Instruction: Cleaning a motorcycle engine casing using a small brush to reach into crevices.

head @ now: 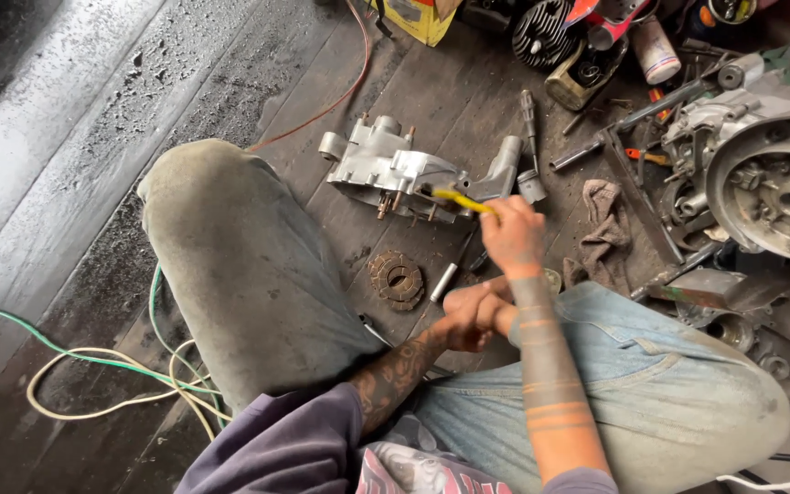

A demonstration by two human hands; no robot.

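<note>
Right hand is out over the floorboards, fingers wrapped around a yellow-handled tool whose far end pokes into the silver engine casing. That casing lies flat on the boards, just beyond the knees, with the tool touching its near right edge. Left hand is tucked in nearer the body, curled into a loose fist against the right forearm; whether it holds anything, I cannot tell. Between the hands and the casing sits a rusty round toothed plate, and just right of it a small metal cylinder. A grubby rag lies crumpled to the right of the right hand. Far right, a big round engine housing rests among scattered parts. Green and cream cables loop across the floor on the near left.
</note>
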